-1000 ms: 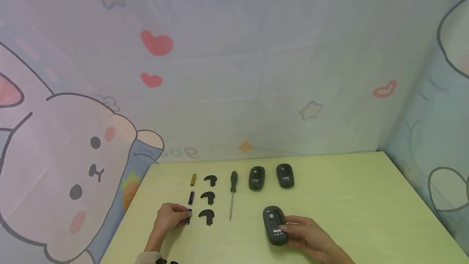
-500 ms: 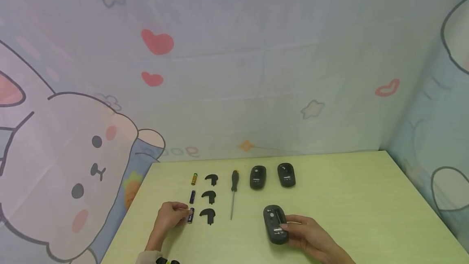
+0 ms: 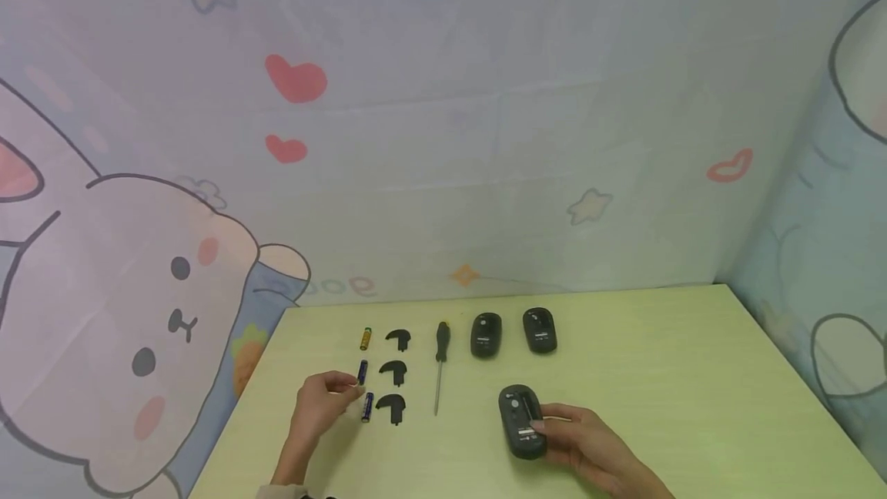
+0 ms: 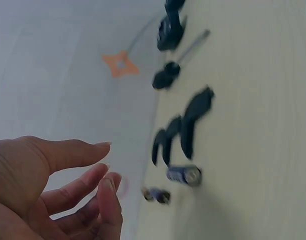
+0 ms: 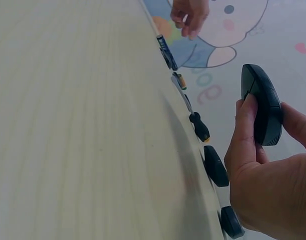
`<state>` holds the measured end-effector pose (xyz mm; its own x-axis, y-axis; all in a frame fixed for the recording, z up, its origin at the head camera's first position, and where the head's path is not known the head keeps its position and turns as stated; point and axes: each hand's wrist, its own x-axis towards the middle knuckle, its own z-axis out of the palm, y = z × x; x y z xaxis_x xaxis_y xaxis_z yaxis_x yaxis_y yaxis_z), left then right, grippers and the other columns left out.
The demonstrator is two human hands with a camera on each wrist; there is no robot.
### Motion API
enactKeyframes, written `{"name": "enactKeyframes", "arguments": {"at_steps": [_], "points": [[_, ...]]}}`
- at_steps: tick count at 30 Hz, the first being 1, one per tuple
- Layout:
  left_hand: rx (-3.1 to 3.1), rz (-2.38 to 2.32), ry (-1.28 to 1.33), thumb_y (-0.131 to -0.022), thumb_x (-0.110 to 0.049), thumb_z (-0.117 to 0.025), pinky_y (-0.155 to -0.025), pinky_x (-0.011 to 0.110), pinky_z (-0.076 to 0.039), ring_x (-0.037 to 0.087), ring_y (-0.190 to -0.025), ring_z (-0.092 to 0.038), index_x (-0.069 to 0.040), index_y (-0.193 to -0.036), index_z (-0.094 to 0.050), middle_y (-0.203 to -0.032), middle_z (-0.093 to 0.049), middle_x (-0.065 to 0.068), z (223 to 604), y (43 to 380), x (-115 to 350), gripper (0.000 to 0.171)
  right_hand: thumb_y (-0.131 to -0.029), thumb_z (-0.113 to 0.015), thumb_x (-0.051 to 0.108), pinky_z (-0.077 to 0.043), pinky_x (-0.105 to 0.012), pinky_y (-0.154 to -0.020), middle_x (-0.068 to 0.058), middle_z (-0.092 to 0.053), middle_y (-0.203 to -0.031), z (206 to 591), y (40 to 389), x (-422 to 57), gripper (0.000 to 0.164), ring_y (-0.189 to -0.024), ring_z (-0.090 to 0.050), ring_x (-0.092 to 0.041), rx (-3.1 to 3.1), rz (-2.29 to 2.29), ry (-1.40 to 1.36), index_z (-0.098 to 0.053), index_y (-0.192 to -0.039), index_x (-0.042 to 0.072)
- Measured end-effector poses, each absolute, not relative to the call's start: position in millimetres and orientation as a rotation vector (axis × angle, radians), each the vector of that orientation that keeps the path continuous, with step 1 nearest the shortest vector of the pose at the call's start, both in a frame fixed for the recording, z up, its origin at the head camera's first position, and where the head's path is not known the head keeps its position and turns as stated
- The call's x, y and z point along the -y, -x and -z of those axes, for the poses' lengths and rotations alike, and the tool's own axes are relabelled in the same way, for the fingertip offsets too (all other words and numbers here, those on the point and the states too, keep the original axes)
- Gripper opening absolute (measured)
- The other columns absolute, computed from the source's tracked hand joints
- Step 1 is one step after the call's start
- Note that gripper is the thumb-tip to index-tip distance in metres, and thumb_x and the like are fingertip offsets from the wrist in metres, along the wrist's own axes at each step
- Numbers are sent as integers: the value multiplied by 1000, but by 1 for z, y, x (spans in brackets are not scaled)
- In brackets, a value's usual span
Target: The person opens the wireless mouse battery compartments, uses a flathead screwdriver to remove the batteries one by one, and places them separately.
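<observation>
My right hand [image 3: 585, 449] grips a black computer mouse [image 3: 521, 422], its underside with a battery slot turned up, raised off the table in the right wrist view [image 5: 262, 107]. My left hand [image 3: 322, 406] hovers by the batteries with thumb and fingers apart and nothing between them, as the left wrist view shows. Just right of its fingertips lies a dark blue battery [image 3: 367, 407]. Another blue battery [image 3: 363, 373] is close beyond them, and a yellow-green battery [image 3: 366, 339] lies farther back.
Three black curved mouse covers [image 3: 393, 409] stand in a column right of the batteries. A screwdriver [image 3: 442, 345] lies beside them. Two more black mice [image 3: 486, 335] sit toward the back of the yellow table [image 3: 658, 376], before a printed cloth backdrop [image 3: 443, 137].
My left hand has let go of the nearest blue battery, which now lies slightly farther right. The hand has lifted a little away from it. My right hand still holds the mouse.
</observation>
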<state>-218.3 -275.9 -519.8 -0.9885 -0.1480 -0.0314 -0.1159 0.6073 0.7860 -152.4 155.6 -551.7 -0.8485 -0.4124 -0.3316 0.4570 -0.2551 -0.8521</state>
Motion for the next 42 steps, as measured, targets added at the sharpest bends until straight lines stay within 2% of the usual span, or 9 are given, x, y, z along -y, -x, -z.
{"name": "enactKeyframes", "arguments": {"at_steps": [4,9,15,20,24,27,36,42], "points": [[2743,1413,-133,-91,-16,-82,-61,24,-58,18,-78,-70,-1,-107,-79,-96,-76,9,500,210,250,22,-100,-72,17,-64,-37,-98,-13,-74,-123,552,155,-159,66,-109,-76,-20,-1495,2131,-35,-43,-150,-14],[2715,1611,5,-95,-17,-78,-67,30,-64,20,-83,-73,-1,-111,-79,-102,-76,10,490,202,215,23,-101,-70,16,-65,-35,-96,-12,-73,-123,555,155,-162,66,-108,-74,-18,-1550,2117,-4,-40,-150,-17],[2744,1869,249,-101,-25,-72,-81,34,-66,30,-96,-77,3,-121,-74,-114,-76,17,507,191,164,35,-101,-70,16,-65,-36,-96,-13,-72,-125,557,153,-167,72,-109,-74,-19,-1567,2122,-35,-34,-153,-18],[2695,2239,293,-103,-27,-69,-91,37,-66,24,-100,-77,7,-124,-71,-116,-75,21,533,183,120,39,-101,-71,16,-64,-38,-98,-12,-74,-125,556,153,-169,72,-110,-75,-20,-1534,2126,-51,-35,-154,-16],[2609,2443,231,-104,-29,-67,-90,34,-67,15,-93,-75,7,-120,-72,-104,-76,14,544,180,94,40,-100,-72,17,-63,-38,-101,-13,-74,-125,555,153,-168,69,-111,-75,-21,-1517,2133,-64,-39,-153,-14],[2578,2525,216,-104,-31,-67,-89,34,-67,14,-90,-75,4,-117,-74,-99,-77,9,548,177,82,38,-100,-72,17,-63,-39,-102,-13,-73,-126,555,152,-167,68,-112,-75,-21,-1524,2134,-66,-40,-152,-13],[2536,2562,254,-100,-20,-73,-86,35,-68,18,-92,-79,4,-119,-75,-106,-81,16,547,179,63,31,-99,-74,20,-65,-36,-97,-11,-74,-126,554,151,-172,63,-110,-75,-19,-1645,2135,-82,-48,-148,-11],[2569,2453,341,-99,-22,-73,-83,34,-68,16,-89,-79,4,-118,-74,-103,-81,11,541,194,45,33,-101,-72,24,-65,-34,-95,-5,-75,-125,550,160,-186,62,-110,-74,-15,-1766,2129,-103,-50,-148,-10]]}}
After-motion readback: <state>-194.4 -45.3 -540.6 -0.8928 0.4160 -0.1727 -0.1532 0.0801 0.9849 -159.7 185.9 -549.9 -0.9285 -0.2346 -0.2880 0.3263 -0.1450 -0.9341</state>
